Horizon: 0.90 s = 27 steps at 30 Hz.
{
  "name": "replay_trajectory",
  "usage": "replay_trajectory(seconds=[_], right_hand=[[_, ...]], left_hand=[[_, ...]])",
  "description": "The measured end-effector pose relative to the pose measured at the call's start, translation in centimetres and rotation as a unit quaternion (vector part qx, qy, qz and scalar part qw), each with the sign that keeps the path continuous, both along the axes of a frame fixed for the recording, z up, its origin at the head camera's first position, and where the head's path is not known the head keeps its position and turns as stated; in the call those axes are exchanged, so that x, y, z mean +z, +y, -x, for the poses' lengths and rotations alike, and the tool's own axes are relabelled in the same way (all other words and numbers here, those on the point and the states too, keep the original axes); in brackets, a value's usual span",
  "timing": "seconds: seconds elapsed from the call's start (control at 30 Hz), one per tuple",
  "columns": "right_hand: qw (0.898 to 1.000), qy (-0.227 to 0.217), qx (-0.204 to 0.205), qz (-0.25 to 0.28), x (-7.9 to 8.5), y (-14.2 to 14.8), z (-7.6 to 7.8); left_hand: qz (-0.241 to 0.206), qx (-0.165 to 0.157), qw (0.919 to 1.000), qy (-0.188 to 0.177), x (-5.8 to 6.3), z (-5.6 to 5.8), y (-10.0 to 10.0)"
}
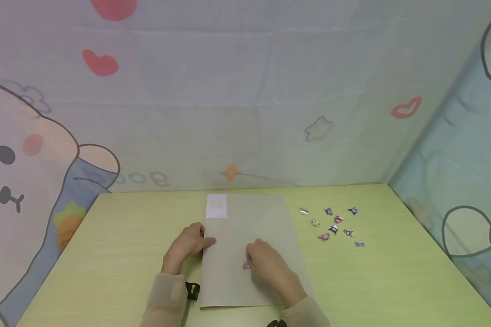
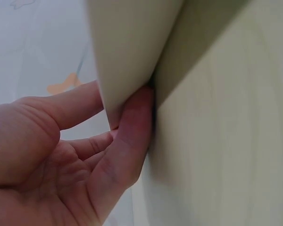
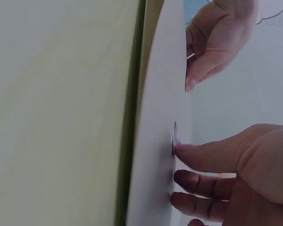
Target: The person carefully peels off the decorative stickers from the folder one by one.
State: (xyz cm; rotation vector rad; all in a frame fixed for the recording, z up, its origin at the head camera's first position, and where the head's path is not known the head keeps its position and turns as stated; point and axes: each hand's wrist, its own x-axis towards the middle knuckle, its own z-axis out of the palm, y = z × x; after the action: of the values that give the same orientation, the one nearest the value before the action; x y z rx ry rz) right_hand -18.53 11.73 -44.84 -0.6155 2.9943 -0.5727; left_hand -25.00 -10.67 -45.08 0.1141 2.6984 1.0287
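Note:
A large beige paper pad (image 1: 249, 222) lies on the table, a white label (image 1: 216, 206) at its upper left corner. My left hand (image 1: 190, 240) grips the pad's left edge. In the left wrist view its thumb (image 2: 80, 106) is on one face and a curled finger (image 2: 132, 127) is under the other. Over the pad's lower middle, my right hand (image 1: 268, 263) holds a small purple-pink sticker (image 1: 246, 265) down at the surface. In the right wrist view the thumb (image 3: 203, 157) touches this sticker, while several fingertips (image 3: 181, 200) meet the pad below it.
Several small cartoon stickers (image 1: 333, 229) are scattered on the yellow-green table (image 1: 384, 281) right of the pad. A printed cloth backdrop (image 1: 245, 91) rises behind the table. Black straps (image 1: 192, 290) sit at my wrists.

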Motion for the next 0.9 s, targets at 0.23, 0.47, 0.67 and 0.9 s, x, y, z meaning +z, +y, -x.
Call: replay_trajectory(seconds=[0.23, 0.47, 0.67, 0.9], right_hand=[[0.998, 0.038, -0.009, -0.045, 0.7, 0.0, -0.4], [0.999, 0.041, 0.002, -0.029, 1.9, 0.7, -0.6], [0.999, 0.037, -0.005, 0.0, 3.1, 1.6, -0.3], [0.999, 0.044, -0.026, -0.013, 4.2, 5.1, 0.3]], left_hand=[[-0.002, 0.001, 1.0, 0.0, 0.0, 0.0, 0.1], [-0.005, -0.001, 1.0, 0.0, -0.2, 0.0, 0.1], [0.003, 0.001, 1.0, 0.0, -0.2, 0.2, -0.2], [0.0, -0.001, 1.0, -0.001, -0.3, 0.3, -0.1]])
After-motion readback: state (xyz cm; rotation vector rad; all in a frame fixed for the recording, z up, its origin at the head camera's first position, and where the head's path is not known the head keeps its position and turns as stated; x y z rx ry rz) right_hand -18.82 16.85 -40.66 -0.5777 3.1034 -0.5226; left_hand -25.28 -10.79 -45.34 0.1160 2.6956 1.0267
